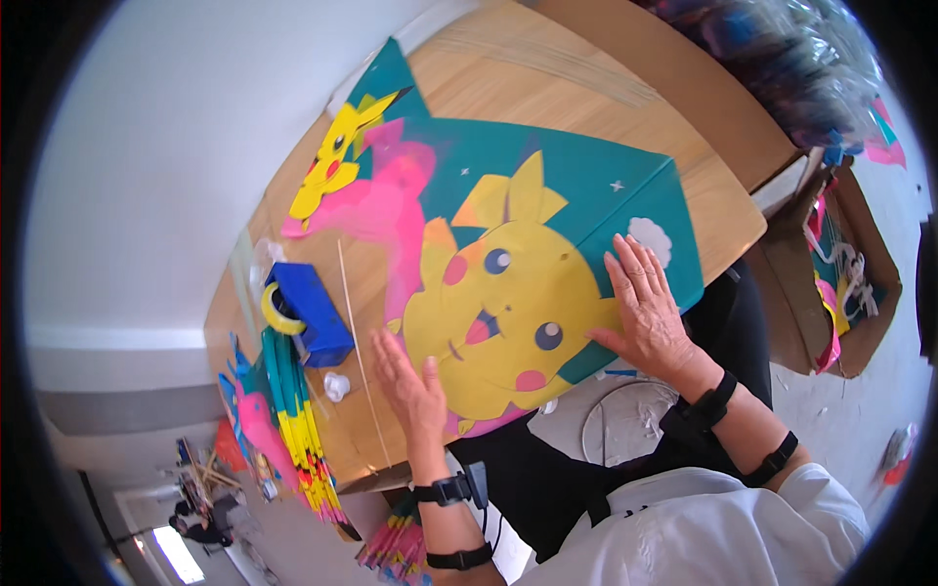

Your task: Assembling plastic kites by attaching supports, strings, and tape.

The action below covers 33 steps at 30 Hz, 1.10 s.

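A large kite-like printed fabric sheet (625, 220) lies spread across the wooden table, green and pink with a big yellow cartoon face and a smaller yellow figure at its far left corner. My right hand (650, 317) rests flat near the sheet's right side, beside a white cloud print, fingers stretched. At the sheet's left edge is my left hand (412, 391), its fingers straight and the thumb apart. Neither hand grips anything. A thin pale rod (360, 342) lies on the table just left of my left hand.
Left of the rod stands a blue tape dispenser (318, 317) with a yellow tape roll (281, 311). A small white object (336, 387) lies near it. Folded colourful bundles (293, 420) hang over the table's left edge. An open cardboard box (850, 283) stands at the right; plastic-wrapped packages (782, 68) lie behind.
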Available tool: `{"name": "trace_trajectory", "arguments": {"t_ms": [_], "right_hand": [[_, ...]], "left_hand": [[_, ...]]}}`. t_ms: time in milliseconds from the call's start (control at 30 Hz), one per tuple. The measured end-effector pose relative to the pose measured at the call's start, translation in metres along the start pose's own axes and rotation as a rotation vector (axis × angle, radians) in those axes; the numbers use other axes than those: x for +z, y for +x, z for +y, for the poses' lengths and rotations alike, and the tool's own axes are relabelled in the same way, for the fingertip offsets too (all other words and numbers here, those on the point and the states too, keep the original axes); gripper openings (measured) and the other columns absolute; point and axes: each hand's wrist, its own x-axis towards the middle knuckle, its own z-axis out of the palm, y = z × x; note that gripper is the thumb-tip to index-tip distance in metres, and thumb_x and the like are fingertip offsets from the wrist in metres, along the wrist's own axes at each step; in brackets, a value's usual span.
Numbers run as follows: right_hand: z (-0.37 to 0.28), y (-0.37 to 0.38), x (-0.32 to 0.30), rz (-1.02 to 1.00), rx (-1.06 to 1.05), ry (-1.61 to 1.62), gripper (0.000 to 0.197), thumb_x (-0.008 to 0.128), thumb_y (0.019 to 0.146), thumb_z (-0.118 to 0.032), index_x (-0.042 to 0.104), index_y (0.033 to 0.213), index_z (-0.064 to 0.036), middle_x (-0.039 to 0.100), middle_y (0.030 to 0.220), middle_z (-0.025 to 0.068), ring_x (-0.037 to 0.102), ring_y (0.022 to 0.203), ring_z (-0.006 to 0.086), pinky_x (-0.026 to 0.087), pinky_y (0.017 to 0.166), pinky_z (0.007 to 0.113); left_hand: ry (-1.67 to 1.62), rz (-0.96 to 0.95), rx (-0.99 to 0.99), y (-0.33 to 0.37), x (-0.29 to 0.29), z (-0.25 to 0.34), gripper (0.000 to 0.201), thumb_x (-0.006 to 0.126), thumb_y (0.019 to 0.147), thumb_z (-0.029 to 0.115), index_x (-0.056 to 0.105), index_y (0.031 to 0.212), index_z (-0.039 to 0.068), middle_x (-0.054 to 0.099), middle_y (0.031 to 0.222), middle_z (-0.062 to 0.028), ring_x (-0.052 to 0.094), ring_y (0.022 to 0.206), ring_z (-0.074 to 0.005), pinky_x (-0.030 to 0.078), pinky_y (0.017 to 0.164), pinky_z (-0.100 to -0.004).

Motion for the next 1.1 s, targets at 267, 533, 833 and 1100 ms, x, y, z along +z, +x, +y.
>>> {"name": "trace_trajectory", "arguments": {"t_ms": [267,533,833,1100], "right_hand": [[0.032,0.002,-0.010,0.006,0.115,-0.255,0.084,0.062,0.077,-0.045,0.034,0.132,0.0118,0.028,0.143,0.0260,0.021,0.137,0.0369,0.014,0.113,0.046],[0.038,0.000,-0.017,0.000,0.125,-0.129,0.088,0.059,0.076,-0.051,0.035,0.131,0.0133,0.027,0.143,0.0274,0.021,0.137,0.0375,0.013,0.113,0.046],[0.043,0.001,-0.016,-0.063,0.128,-0.184,0.084,0.050,0.082,-0.056,0.038,0.131,0.0120,0.032,0.140,0.0269,0.022,0.137,0.0373,0.013,0.113,0.046],[0.042,-0.001,-0.020,-0.041,0.155,-0.162,0.086,0.052,0.081,-0.056,0.037,0.131,0.0121,0.028,0.143,0.0270,0.022,0.137,0.0371,0.013,0.113,0.045]], "left_hand": [[-0.132,-0.374,0.811,0.071,0.055,0.186,0.067,0.038,0.094,0.047,0.026,0.143,0.003,0.024,0.149,-0.0174,0.021,0.138,-0.0305,0.014,0.112,-0.0461],[-0.143,-0.362,0.781,0.161,0.082,0.190,0.071,0.034,0.093,0.053,0.025,0.144,0.006,0.023,0.150,-0.0155,0.021,0.139,-0.0299,0.014,0.111,-0.0488],[-0.115,-0.457,1.116,0.171,0.113,0.278,0.065,0.036,0.093,0.048,0.027,0.143,0.007,0.027,0.149,-0.0125,0.024,0.137,-0.0291,0.015,0.111,-0.0467],[-0.209,-0.264,0.830,0.157,0.085,0.255,0.066,0.040,0.094,0.044,0.024,0.143,0.003,0.024,0.149,-0.0170,0.022,0.138,-0.0327,0.017,0.110,-0.0509]]}}
